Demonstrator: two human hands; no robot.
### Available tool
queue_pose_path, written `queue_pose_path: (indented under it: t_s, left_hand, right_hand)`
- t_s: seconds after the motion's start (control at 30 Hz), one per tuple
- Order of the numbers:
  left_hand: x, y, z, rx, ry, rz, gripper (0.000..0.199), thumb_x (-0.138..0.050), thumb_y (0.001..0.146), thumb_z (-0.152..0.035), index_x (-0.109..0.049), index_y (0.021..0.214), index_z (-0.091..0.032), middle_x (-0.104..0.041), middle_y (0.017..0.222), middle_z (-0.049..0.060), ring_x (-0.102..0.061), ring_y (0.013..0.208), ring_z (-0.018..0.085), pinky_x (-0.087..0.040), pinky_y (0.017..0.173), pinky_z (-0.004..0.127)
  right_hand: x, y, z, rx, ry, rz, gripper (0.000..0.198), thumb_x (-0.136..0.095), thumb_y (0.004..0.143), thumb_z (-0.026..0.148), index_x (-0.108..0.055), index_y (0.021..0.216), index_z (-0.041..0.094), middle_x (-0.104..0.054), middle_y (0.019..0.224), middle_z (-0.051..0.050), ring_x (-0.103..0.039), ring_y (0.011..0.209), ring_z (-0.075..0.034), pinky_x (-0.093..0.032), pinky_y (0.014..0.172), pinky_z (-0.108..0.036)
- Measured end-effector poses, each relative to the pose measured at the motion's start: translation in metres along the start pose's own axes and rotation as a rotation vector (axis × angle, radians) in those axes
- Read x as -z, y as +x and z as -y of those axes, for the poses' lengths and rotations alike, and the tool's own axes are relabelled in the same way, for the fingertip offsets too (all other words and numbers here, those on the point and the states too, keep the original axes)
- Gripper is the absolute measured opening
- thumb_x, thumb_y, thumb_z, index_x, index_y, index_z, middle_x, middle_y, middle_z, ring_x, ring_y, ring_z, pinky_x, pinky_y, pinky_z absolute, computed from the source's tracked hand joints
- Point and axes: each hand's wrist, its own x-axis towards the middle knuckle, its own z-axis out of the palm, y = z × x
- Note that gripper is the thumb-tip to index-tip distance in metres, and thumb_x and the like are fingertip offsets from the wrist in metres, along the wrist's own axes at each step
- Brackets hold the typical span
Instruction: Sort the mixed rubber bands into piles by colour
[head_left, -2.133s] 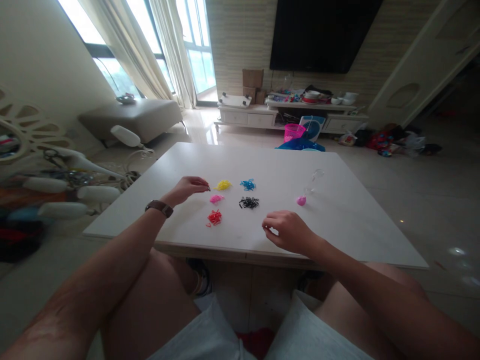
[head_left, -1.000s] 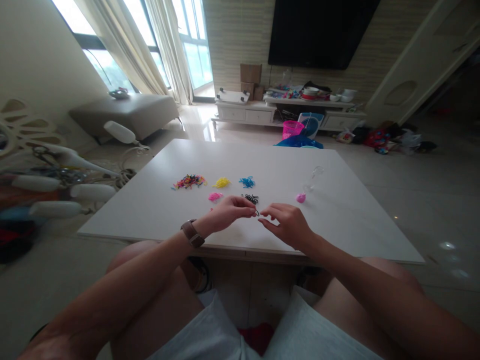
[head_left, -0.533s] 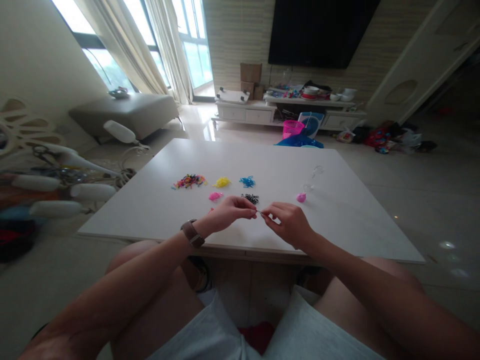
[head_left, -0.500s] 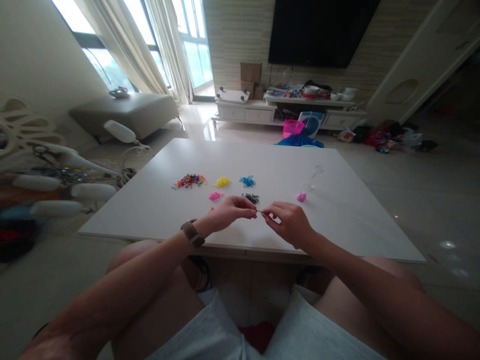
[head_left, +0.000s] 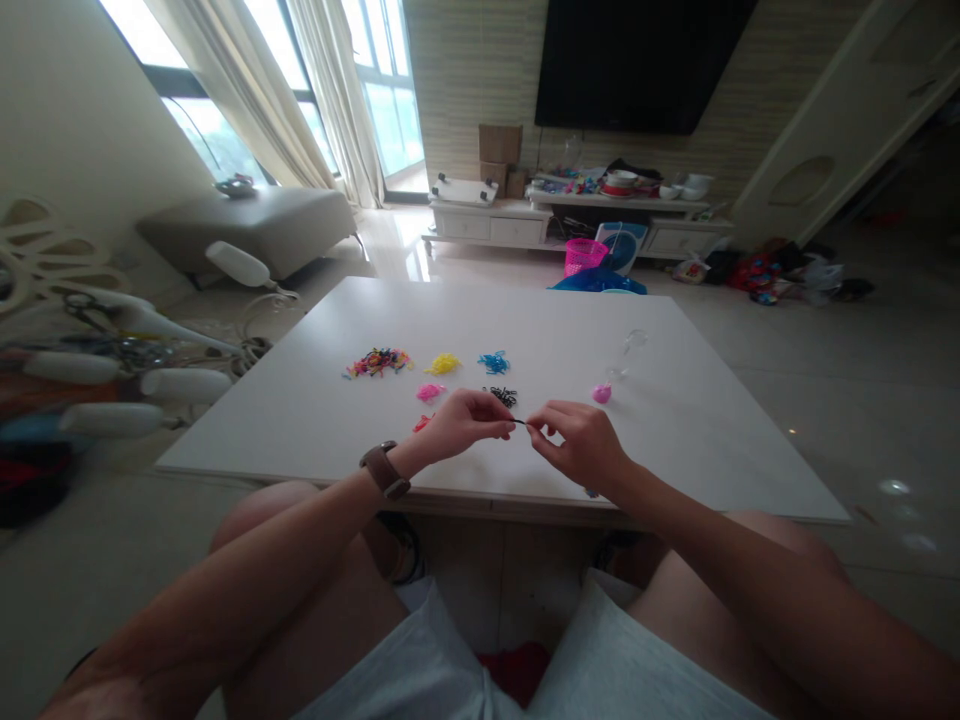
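Note:
Between my fingertips a thin black band (head_left: 519, 421) is stretched, probably one of the small rubber bands on the table. My left hand (head_left: 466, 425) pinches one end and my right hand (head_left: 577, 437) the other, a little above the white tabletop. Just beyond them lies a pile of black bands (head_left: 500, 396). Farther off are blue bands (head_left: 494, 362) and yellow bands (head_left: 443, 364). Pink bands (head_left: 430, 392) sit left of my left hand, and red bands (head_left: 422, 423) are partly hidden behind it. A mixed-colour pile (head_left: 380, 362) lies farther left.
On the table's right side are a small pink object (head_left: 601, 394) and a clear plastic piece (head_left: 634, 345). A small item (head_left: 592, 492) shows under my right wrist at the near edge. White lamp arms (head_left: 187, 384) stand left of the table (head_left: 720, 440).
My hands have drawn very slightly apart, and more of the black band shows between them. The red bands beside my left hand are more visible.

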Motion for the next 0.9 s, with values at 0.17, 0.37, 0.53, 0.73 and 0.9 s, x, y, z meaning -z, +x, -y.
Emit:
queue_pose_path:
  t_s: [0.17, 0.37, 0.53, 0.73, 0.9]
  left_hand:
    - [-0.001, -0.002, -0.004, -0.013, 0.034, 0.015, 0.029, -0.084, 0.071, -0.036, -0.073, 0.084, -0.013, -0.074, 0.078, 0.008, -0.07, 0.074, 0.017, -0.057, 0.071, 0.029]
    - [-0.003, -0.003, -0.007, -0.012, 0.056, 0.006, 0.025, -0.082, 0.074, -0.035, -0.074, 0.083, -0.014, -0.074, 0.076, 0.007, -0.07, 0.074, 0.017, -0.057, 0.072, 0.029]
    - [-0.002, -0.002, -0.009, -0.029, 0.099, 0.023, 0.023, -0.079, 0.077, -0.036, -0.074, 0.081, -0.015, -0.074, 0.075, 0.007, -0.07, 0.072, 0.017, -0.057, 0.072, 0.03]
    - [0.018, 0.003, -0.02, -0.075, 0.165, -0.052, 0.017, -0.077, 0.077, -0.031, -0.072, 0.078, -0.015, -0.072, 0.075, 0.005, -0.069, 0.073, 0.017, -0.056, 0.072, 0.029]
    - [0.036, 0.004, -0.026, -0.104, 0.241, -0.128, 0.015, -0.076, 0.078, -0.029, -0.071, 0.077, -0.015, -0.071, 0.073, 0.005, -0.067, 0.071, 0.016, -0.054, 0.071, 0.029]
  right_hand:
    - [-0.001, -0.001, -0.001, -0.011, -0.005, -0.006, 0.013, -0.058, 0.089, 0.018, -0.068, 0.08, 0.02, -0.065, 0.072, -0.001, -0.058, 0.065, -0.014, -0.038, 0.066, -0.026]
    - [0.0, -0.001, -0.001, -0.011, -0.019, 0.0, 0.013, -0.058, 0.089, 0.018, -0.068, 0.08, 0.02, -0.065, 0.071, -0.001, -0.057, 0.065, -0.014, -0.037, 0.065, -0.027]
    - [0.006, 0.002, -0.001, 0.024, -0.031, 0.011, 0.014, -0.058, 0.087, 0.018, -0.067, 0.076, 0.02, -0.065, 0.07, -0.001, -0.057, 0.066, -0.014, -0.037, 0.065, -0.027]
    - [0.022, 0.009, -0.009, 0.008, 0.005, -0.021, 0.016, -0.058, 0.086, 0.017, -0.065, 0.072, 0.021, -0.063, 0.068, 0.0, -0.056, 0.064, -0.014, -0.038, 0.063, -0.027]
    - [0.033, 0.012, -0.015, -0.056, 0.054, -0.072, 0.016, -0.058, 0.084, 0.017, -0.064, 0.07, 0.02, -0.063, 0.068, 0.0, -0.056, 0.062, -0.013, -0.038, 0.062, -0.026]
